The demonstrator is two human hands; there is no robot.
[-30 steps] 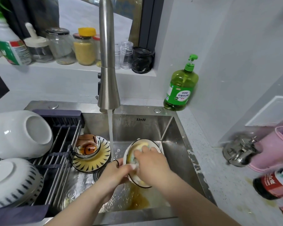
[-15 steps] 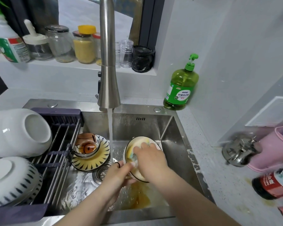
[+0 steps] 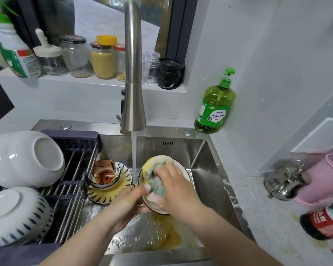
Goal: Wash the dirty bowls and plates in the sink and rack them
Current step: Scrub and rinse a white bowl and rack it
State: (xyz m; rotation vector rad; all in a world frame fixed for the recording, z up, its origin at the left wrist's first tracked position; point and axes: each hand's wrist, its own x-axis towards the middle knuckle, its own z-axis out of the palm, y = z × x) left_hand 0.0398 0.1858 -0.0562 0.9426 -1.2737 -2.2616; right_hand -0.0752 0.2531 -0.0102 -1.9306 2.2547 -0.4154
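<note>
Over the steel sink [image 3: 206, 173] my left hand [image 3: 131, 202] grips the near-left rim of a tilted white bowl [image 3: 183, 168]. My right hand [image 3: 173, 187] holds a yellow-green sponge [image 3: 154, 175] pressed into the bowl's inside. Water runs from the faucet [image 3: 133, 73] just left of the bowl. A small brown-patterned bowl [image 3: 104, 173] sits on a yellow striped plate [image 3: 112, 192] at the sink's left. On the rack [image 3: 73, 181] lie a plain white bowl [image 3: 23, 158] and a dash-patterned bowl [image 3: 13, 215], both upside down.
Brownish dirty water pools on the sink floor at the front. A green dish-soap bottle [image 3: 214, 104] stands at the back right corner. Jars [image 3: 102, 58] line the window sill. On the right counter are a metal lid [image 3: 284, 179], a pink container [image 3: 327, 179] and a dark bottle [image 3: 323, 221].
The sponge has moved up the bowl's inside toward its far rim, then back across it. The bowl stays tilted in my left hand. The camera shifted slightly.
</note>
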